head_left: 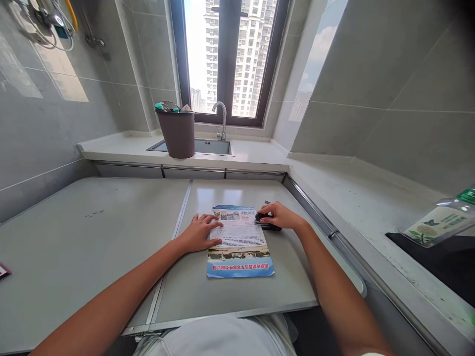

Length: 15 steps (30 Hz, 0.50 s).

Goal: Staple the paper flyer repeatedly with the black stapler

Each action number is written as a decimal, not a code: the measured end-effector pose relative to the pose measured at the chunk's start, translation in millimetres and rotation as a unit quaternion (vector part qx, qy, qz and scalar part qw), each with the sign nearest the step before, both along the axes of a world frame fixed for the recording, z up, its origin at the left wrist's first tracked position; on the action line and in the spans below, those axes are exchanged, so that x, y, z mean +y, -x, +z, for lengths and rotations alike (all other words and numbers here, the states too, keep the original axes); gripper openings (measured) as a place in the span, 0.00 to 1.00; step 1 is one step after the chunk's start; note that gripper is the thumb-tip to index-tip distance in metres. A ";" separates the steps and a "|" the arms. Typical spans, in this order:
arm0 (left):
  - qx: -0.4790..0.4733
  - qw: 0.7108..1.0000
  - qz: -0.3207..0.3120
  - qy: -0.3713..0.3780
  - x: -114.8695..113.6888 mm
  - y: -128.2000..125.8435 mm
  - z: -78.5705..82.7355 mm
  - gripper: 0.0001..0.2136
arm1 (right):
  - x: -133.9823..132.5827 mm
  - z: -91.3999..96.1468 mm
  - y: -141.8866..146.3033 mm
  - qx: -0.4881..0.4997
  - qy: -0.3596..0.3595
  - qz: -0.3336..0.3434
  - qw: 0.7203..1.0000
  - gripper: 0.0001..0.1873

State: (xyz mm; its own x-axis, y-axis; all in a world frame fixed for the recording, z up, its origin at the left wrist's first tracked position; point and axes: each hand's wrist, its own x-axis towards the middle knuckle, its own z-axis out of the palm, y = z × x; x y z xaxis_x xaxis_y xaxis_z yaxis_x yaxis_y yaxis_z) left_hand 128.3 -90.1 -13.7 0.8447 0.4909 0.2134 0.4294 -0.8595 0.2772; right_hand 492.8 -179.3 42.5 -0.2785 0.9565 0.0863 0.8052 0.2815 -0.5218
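A printed leaflet [239, 241] with blue bands at top and bottom lies flat on the grey table [111, 232] in front of me. My left hand [200, 231] rests open on its left edge, fingers spread over the paper. My right hand [280, 215] is curled over a small black object, seemingly a stapler [267, 226], at the leaflet's upper right edge.
A brown bin [178, 131] stands on the white counter [126, 146] by the sink [213, 146] and tap [221, 118] under the window. A counter runs along the right wall, with a plastic packet [438, 222] on a black surface. Something small lies at the far left edge [3, 272].
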 end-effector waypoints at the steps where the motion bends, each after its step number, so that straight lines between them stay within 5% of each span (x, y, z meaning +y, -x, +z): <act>1: 0.002 1.000 0.001 -0.001 -0.1 -0.1 0.0 0.25 | 0.0 -0.1 -0.1 0.001 0.007 0.004 1.000 0.19; 15: 0.006 1.000 0.002 0.006 -2.3 -0.9 1.4 0.26 | 1.0 0.3 8.8 -0.035 0.032 0.015 0.999 0.16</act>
